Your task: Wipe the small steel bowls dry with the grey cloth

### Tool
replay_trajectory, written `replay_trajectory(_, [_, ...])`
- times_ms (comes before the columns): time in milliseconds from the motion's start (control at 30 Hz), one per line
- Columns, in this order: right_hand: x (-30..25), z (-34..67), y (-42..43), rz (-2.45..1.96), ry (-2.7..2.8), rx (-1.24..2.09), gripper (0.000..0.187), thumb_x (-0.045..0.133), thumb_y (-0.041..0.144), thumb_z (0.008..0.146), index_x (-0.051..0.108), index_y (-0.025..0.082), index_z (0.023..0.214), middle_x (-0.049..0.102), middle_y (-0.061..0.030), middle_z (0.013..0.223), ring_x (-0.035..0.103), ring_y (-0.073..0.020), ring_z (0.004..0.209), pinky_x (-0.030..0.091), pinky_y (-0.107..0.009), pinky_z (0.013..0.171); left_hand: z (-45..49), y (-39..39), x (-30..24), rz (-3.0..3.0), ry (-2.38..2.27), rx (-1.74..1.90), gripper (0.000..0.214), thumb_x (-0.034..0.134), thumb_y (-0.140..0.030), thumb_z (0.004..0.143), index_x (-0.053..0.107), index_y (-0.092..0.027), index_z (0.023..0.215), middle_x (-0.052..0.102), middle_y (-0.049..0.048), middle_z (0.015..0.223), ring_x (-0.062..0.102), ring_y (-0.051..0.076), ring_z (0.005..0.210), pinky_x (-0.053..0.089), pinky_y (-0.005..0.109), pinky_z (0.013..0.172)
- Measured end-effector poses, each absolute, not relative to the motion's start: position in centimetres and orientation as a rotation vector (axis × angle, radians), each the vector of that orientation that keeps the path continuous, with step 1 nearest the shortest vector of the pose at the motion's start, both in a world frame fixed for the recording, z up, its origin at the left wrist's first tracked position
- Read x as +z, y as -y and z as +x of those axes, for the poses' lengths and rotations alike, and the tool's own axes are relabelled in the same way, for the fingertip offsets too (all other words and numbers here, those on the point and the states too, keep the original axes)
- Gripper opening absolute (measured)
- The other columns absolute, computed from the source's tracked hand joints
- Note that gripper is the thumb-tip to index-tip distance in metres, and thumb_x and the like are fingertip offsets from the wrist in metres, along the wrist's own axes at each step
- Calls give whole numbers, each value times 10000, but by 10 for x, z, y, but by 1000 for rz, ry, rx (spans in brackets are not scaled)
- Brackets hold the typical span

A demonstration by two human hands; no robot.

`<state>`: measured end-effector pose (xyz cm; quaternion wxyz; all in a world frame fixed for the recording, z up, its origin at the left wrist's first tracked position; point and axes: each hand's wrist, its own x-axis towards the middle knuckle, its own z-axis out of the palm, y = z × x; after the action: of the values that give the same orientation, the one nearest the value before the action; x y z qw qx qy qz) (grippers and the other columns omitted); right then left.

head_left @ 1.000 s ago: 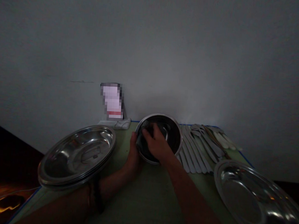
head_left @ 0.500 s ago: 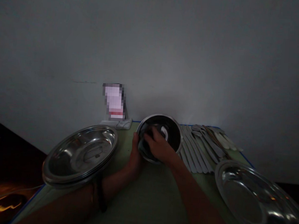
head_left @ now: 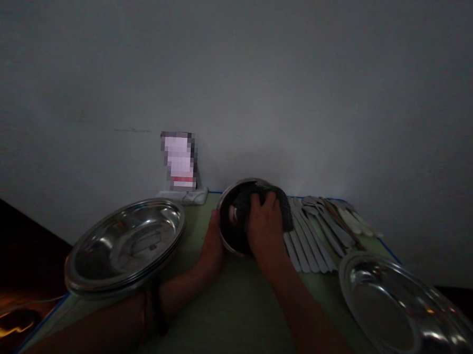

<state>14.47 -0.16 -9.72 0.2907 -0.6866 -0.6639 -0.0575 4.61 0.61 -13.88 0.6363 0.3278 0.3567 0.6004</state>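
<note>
A shiny metal bowl (head_left: 226,234) with a dark inside stands tilted toward me at the middle of the table's far side. My left hand (head_left: 212,244) grips its left side, thumb up along the rim, the other fingers hidden behind the wall. My right hand (head_left: 266,223) is closed on a dark patterned cloth (head_left: 285,206), pressing it against the bowl's right inner side. Part of the cloth hangs over the right rim.
Stacked metal plates (head_left: 123,287) are at left, more metal dishes (head_left: 388,312) at right. Several pieces of cutlery (head_left: 315,250) lie right of the bowl. A blurred-out phone (head_left: 179,161) leans on a white stand (head_left: 183,196) before the grey wall (head_left: 241,82).
My right hand has moved the cloth from the bowl's left inner side across to the right side and rim. My left hand keeps its place on the bowl.
</note>
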Motion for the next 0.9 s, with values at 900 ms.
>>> replay_trajectory(900, [-99,138,3,-1596,1963,217,367,377,260,942,511,190,1276,441,-142,1376,416,-313,1240,381,-489,985,49,-1,-129,488,-771,1390,468,403,-520,894,645,-169,1088,698,75,1118,508,228,1245,310,352,1101])
